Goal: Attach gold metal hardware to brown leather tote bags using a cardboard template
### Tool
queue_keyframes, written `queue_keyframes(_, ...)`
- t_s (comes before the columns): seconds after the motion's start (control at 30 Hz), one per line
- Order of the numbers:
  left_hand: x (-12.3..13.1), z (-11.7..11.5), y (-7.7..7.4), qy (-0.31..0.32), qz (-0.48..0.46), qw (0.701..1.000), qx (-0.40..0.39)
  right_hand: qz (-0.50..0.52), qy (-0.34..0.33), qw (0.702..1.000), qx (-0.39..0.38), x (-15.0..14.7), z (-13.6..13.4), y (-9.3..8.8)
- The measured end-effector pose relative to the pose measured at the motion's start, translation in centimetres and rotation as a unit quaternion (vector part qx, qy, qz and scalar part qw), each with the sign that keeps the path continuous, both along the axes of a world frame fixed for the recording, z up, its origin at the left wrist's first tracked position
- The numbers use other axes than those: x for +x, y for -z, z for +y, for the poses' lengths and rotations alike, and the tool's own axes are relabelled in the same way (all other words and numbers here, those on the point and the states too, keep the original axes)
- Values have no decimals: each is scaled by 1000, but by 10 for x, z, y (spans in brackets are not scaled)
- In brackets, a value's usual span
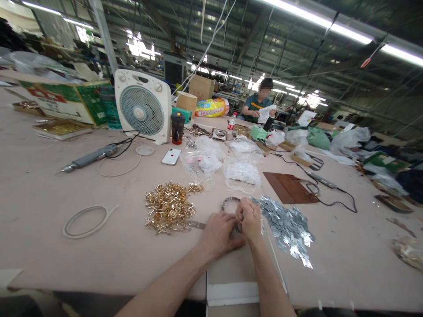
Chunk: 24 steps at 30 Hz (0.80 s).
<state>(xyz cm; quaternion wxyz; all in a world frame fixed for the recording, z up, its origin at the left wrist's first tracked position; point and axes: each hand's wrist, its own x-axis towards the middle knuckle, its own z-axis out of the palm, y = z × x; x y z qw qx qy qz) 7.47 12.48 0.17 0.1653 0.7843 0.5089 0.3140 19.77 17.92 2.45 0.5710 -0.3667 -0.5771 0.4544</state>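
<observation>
My left hand (220, 233) is curled over a narrow brown strip (197, 224), whose end sticks out to its left. Close against it, my right hand (249, 218) is closed in a pinch; what lies between its fingers is hidden. Just beyond both hands a dark curved band (229, 200) shows in part. Beneath my wrists is a flat cardboard box (233, 275) with white edges, at the table's front. A heap of gold-coloured metal fittings (170, 207) lies left of my hands. Thin silver metal plates (286, 224) are spread to the right.
A roll of white tape (86, 221) and a grey electric screwdriver (90, 159) lie left. Farther back are a phone (171, 156), box fan (142, 105), tumbler (177, 127) and plastic bags (242, 175). Brown sheets (287, 187) lie right. Another person (259, 105) sits across the table.
</observation>
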Motion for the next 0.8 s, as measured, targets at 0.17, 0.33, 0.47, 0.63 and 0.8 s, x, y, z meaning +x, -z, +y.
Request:
queue_keyframes(0.17,0,-1,-3,1,-5,1000,4,-16,9,999,28,2,-16,-8)
queue_keyframes(0.33,0,-2,-8,0,-7,1000,-2,107,0,990,91,4,-26,-32)
queue_keyframes(0.47,1,-2,-8,-4,0,1000,-5,72,-19,994,77,3,-27,-22)
queue_keyframes(0.63,0,-2,-9,1,5,1000,-9,60,-24,997,51,1,-26,-8)
queue_keyframes(0.8,0,-1,-7,-1,0,1000,-6,62,-8,994,85,-1,-28,-8)
